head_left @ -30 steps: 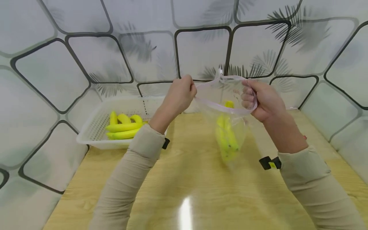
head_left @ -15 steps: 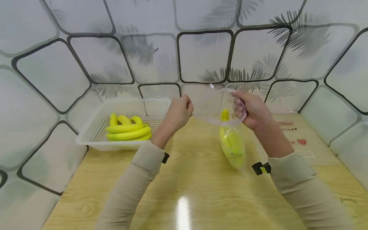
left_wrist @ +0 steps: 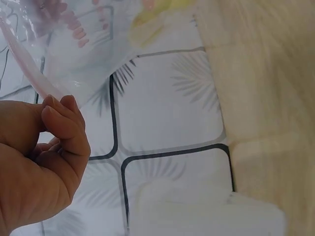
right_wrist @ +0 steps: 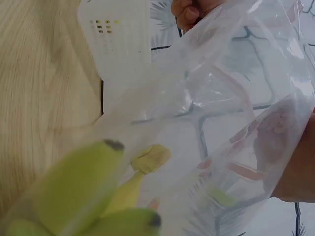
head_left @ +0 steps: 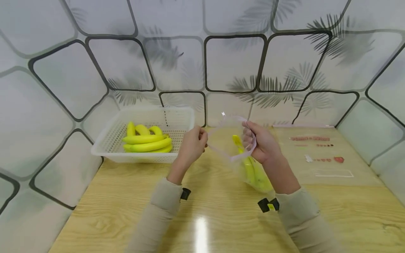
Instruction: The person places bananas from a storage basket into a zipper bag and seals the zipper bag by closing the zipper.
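Note:
A clear zip bag (head_left: 235, 158) with a pinkish rim hangs with its mouth spread wide, a white slider (head_left: 223, 114) at the far side. Inside are yellow bananas (head_left: 253, 172), their dark tips and stem showing through the plastic in the right wrist view. My left hand (head_left: 191, 146) pinches the rim on the left; the left wrist view shows thumb and fingertips closed on that edge (left_wrist: 37, 81). On the opposite side, my right hand (head_left: 261, 142) grips the rim with curled fingers. Whether the bag's bottom touches the table is unclear.
A white perforated basket (head_left: 110, 157) holding several bananas (head_left: 147, 146) stands at the left, close to the left hand. Another clear bag (head_left: 335, 179) with red print lies flat on the wooden table (head_left: 126, 203) at the right. A patterned backdrop (head_left: 234, 63) rises behind.
Both hands have come down and nearer with the bag, the right one also shifting left. The bag's mouth stays spread and now tilts, and the flat bag at the right has become visible.

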{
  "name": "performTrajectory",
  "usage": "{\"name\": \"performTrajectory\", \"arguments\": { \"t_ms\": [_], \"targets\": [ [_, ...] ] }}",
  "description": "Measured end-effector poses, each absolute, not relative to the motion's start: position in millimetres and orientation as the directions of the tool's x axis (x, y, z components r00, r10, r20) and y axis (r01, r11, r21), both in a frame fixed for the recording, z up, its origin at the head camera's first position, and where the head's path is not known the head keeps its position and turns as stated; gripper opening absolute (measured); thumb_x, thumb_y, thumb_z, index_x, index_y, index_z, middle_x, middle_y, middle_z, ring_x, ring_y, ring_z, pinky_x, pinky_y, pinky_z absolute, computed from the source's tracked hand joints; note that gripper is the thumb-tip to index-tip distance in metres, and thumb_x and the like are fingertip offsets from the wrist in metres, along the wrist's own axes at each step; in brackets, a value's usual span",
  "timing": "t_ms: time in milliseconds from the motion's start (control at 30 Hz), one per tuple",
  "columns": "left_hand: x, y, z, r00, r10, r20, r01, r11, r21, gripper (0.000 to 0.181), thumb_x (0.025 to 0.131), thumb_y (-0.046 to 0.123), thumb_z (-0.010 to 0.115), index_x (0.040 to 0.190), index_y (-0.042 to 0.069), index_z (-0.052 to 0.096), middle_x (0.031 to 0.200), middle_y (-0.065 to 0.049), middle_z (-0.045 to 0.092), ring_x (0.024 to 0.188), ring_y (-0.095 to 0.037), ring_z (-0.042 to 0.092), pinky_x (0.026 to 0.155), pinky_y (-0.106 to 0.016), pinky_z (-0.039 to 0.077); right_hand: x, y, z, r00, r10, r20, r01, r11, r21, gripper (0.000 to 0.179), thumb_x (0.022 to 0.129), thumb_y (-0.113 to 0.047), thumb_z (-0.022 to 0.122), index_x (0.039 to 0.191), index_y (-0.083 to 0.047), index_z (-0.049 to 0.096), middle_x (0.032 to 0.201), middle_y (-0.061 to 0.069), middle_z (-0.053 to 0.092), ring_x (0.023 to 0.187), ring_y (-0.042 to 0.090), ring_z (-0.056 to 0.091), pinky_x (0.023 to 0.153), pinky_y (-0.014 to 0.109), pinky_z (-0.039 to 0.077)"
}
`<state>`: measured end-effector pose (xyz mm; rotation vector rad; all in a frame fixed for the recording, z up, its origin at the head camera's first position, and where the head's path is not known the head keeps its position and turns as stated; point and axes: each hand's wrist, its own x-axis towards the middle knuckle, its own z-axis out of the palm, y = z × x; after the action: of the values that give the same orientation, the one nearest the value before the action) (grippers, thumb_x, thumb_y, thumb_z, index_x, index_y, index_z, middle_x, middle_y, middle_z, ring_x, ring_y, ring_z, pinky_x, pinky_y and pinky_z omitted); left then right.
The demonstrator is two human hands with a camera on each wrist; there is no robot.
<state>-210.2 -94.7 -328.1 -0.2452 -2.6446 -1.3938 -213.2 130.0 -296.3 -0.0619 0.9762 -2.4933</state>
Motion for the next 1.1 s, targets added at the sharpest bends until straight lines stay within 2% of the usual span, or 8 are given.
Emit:
{"name": "performTrajectory", "arguments": {
  "t_ms": [233,533,667,800,933,1100],
  "targets": [
    [-204,-85,-356,-0.983,0.049,0.177,0.175,0.537,0.825,0.017,0.103,0.011,0.047,0.100,0.001,0.060,0.072,-0.007,0.065,0.054,-0.014,0.059,0.046,-0.024,0.046,-204,129,-320,-0.885,-0.438,-0.157,0.444,-0.698,-0.562,0.021,0.109,-0.028,0.031,0.101,-0.009,0.038,0.066,-0.001,0.042,0.049,0.008,0.029,0.039,0.016,0.033],
    [-197,-78,-384,-0.991,0.038,0.131,0.130,0.546,0.827,0.016,0.104,0.009,0.045,0.100,0.000,0.057,0.074,-0.007,0.063,0.056,-0.013,0.059,0.046,-0.022,0.045,-199,135,-348,-0.845,-0.512,-0.156,0.535,-0.791,-0.296,0.031,0.110,-0.027,0.028,0.088,-0.008,0.040,0.065,0.001,0.043,0.058,0.005,0.016,0.046,0.017,0.022],
    [-197,-77,-387,-0.992,0.008,0.127,0.112,0.523,0.845,0.016,0.105,0.010,0.045,0.100,0.000,0.058,0.074,-0.007,0.063,0.057,-0.014,0.061,0.047,-0.023,0.046,-199,137,-351,-0.840,-0.527,-0.131,0.542,-0.797,-0.267,0.031,0.110,-0.026,0.029,0.088,-0.008,0.040,0.066,0.001,0.043,0.058,0.005,0.018,0.047,0.017,0.022],
    [-201,-75,-392,-0.992,-0.010,0.125,0.108,0.435,0.894,0.016,0.105,0.011,0.046,0.101,0.001,0.057,0.073,-0.008,0.063,0.056,-0.012,0.060,0.048,-0.023,0.050,-199,138,-351,-0.838,-0.534,-0.116,0.544,-0.797,-0.264,0.033,0.110,-0.027,0.026,0.086,-0.008,0.039,0.066,0.000,0.039,0.058,0.005,0.016,0.049,0.018,0.019],
    [-204,-73,-394,-0.993,-0.003,0.118,0.113,0.283,0.953,0.016,0.105,0.010,0.048,0.104,-0.003,0.058,0.076,-0.011,0.064,0.058,-0.011,0.059,0.053,-0.025,0.054,-199,139,-353,-0.834,-0.546,-0.082,0.547,-0.796,-0.258,0.035,0.110,-0.027,0.024,0.084,-0.008,0.038,0.068,-0.003,0.031,0.059,0.005,0.014,0.051,0.017,0.014],
    [-204,-72,-384,-0.993,0.052,0.105,0.113,0.171,0.979,0.019,0.104,0.008,0.049,0.112,-0.005,0.060,0.085,-0.016,0.065,0.063,-0.012,0.061,0.060,-0.029,0.057,-200,142,-355,-0.838,-0.543,-0.056,0.540,-0.811,-0.226,0.035,0.110,-0.026,0.027,0.084,-0.007,0.040,0.065,-0.001,0.038,0.060,0.004,0.015,0.049,0.016,0.017]
  ]
}}
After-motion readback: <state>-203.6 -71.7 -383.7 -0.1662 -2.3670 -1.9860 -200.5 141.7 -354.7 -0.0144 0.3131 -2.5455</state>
